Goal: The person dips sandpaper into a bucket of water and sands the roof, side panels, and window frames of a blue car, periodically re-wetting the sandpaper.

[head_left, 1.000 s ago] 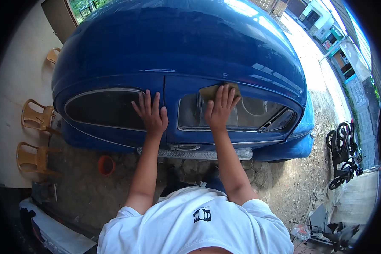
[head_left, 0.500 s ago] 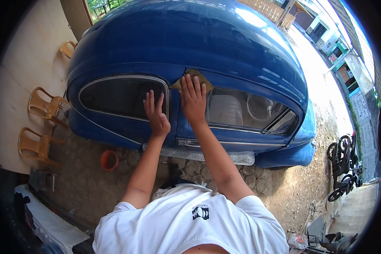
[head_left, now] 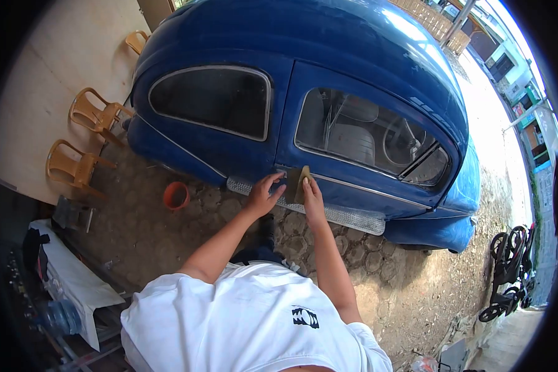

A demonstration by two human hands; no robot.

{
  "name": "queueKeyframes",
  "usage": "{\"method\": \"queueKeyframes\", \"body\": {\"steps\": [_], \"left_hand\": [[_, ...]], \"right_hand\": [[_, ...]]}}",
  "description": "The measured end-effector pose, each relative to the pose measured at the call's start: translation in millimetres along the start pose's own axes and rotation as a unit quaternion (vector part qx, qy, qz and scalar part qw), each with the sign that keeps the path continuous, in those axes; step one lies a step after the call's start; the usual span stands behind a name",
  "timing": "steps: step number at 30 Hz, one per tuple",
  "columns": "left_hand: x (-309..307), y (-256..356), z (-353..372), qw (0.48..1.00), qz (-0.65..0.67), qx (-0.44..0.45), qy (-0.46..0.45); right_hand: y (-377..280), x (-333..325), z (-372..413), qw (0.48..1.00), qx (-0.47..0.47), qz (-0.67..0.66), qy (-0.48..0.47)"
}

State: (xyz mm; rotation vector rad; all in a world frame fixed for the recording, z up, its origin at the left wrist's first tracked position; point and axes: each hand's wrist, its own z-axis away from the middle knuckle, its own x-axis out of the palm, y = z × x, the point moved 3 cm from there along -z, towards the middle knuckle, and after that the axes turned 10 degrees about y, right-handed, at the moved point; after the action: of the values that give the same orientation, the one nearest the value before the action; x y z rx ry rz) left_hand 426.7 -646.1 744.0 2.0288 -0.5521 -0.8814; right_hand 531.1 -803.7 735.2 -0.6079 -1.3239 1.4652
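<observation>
A blue car [head_left: 353, 56] stands side-on in front of me, with its door and two side windows facing me. A small tan sanding sheet [head_left: 296, 181] is held low against the door, near the chrome trim and the running board [head_left: 341, 214]. My right hand [head_left: 310, 195] grips the sheet from the right. My left hand [head_left: 264, 193] pinches its left edge, fingers curled on it. Both arms reach forward from my white T-shirt.
Three tan plastic chairs [head_left: 96, 115] line a pale wall at the left. An orange pot [head_left: 176, 196] sits on the stone paving below the car. A white box and a water bottle [head_left: 61, 316] lie at lower left. A folded stroller [head_left: 510, 270] stands at right.
Both hands have come down from the window line to the bottom of the door. The left hand left the glass and took hold of the sheet. The view has pulled back.
</observation>
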Motion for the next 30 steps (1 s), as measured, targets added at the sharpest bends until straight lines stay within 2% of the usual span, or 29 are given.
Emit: {"method": "queueKeyframes", "body": {"steps": [1, 2, 3, 4, 7, 9, 13, 15, 18, 21, 27, 30], "left_hand": [[2, 2, 13, 1.0, -0.021, 0.005, -0.006], [5, 3, 27, 0.999, 0.005, -0.035, -0.018], [8, 3, 38, 0.997, 0.032, -0.07, -0.03], [9, 3, 47, 0.992, 0.059, -0.104, -0.044], [12, -1, 67, 0.99, 0.061, -0.114, -0.061], [9, 3, 82, 0.987, 0.095, -0.125, -0.017], [-7, -5, 99, 0.976, 0.123, -0.177, 0.039], [-23, -14, 101, 0.962, 0.152, -0.225, 0.019], [-51, -12, 101, 0.938, 0.204, -0.277, 0.045], [-88, -8, 100, 0.917, 0.234, -0.316, 0.058], [-172, -47, 112, 0.911, 0.211, -0.334, 0.119], [-233, -64, 127, 0.901, 0.207, -0.35, 0.152]], "right_hand": [[-7, -3, 21, 0.999, 0.031, -0.002, 0.03], [-9, -7, 35, 0.996, 0.059, -0.004, 0.059], [-8, -9, 44, 0.997, 0.057, -0.043, 0.023], [-6, -12, 54, 0.997, 0.063, -0.048, 0.026], [4, -23, 74, 0.994, 0.072, -0.073, 0.027], [15, -22, 85, 0.991, 0.071, -0.11, 0.012], [25, -11, 101, 0.969, 0.143, -0.2, -0.04], [23, 1, 105, 0.964, 0.148, -0.213, -0.065], [8, 24, 117, 0.989, 0.119, -0.088, -0.02], [18, 47, 105, 0.995, 0.037, 0.044, -0.083], [51, 124, 93, 0.982, -0.034, 0.099, -0.159], [74, 177, 98, 0.969, 0.022, 0.102, -0.226]]}}
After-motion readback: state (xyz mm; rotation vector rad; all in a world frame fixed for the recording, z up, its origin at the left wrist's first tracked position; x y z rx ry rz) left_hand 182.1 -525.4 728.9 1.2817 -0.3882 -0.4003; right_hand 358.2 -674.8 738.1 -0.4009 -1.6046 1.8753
